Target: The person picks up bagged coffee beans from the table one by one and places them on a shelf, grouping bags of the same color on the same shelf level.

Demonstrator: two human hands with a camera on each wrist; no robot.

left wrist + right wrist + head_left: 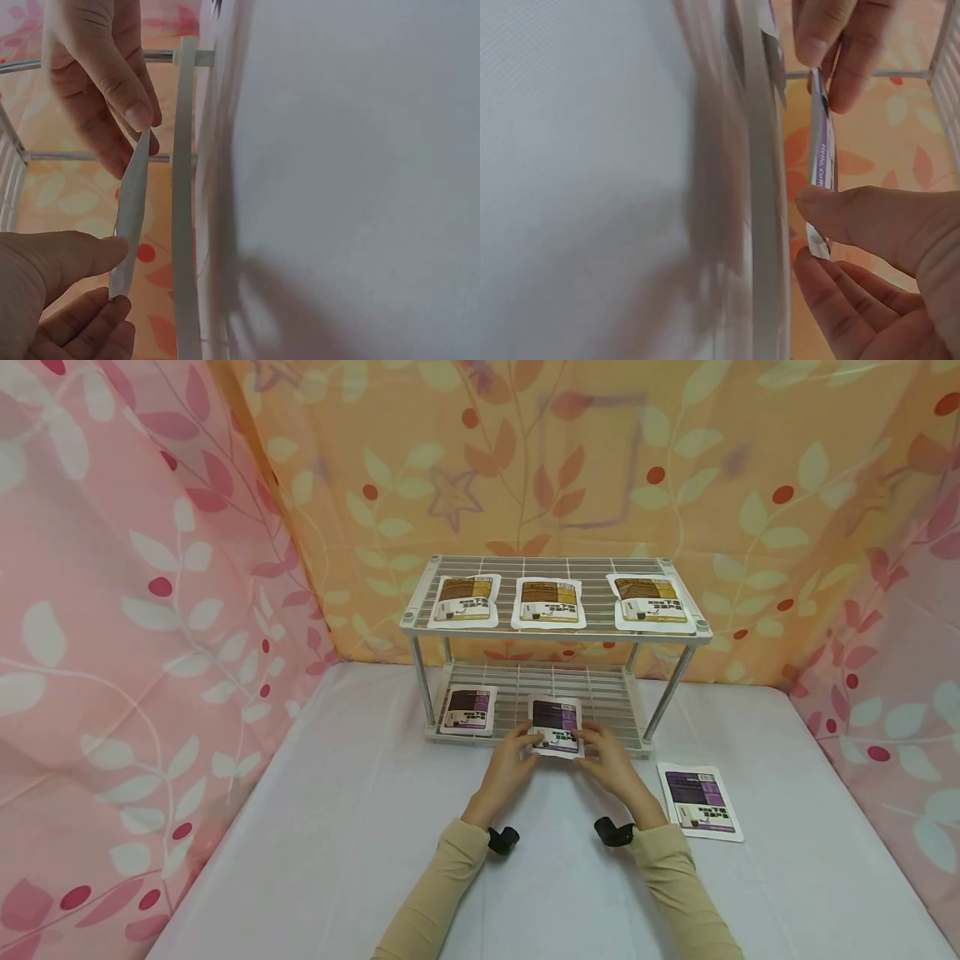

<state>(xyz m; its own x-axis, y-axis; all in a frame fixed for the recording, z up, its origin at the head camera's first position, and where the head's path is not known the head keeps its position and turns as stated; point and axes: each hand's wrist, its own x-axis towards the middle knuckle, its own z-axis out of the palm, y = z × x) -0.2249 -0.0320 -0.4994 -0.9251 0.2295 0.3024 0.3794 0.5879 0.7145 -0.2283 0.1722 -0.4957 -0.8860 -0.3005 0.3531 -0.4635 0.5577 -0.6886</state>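
Note:
Between both hands, a white pouch with a purple-and-black label is held at the front of the lower shelf. My left hand pinches its left edge, thumb on one face and fingers on the other. On the opposite edge, my right hand grips it the same way. Seen edge-on in the left wrist view, the pouch is thin and stands off the shelf's front rail. To its left, a similar purple-labelled pouch lies on the lower shelf.
Three pouches with brown-and-yellow labels, a left one, a middle one and a right one, lie on the upper shelf. Another purple-labelled pouch lies on the white table, right of the rack. Patterned cloth hangs behind.

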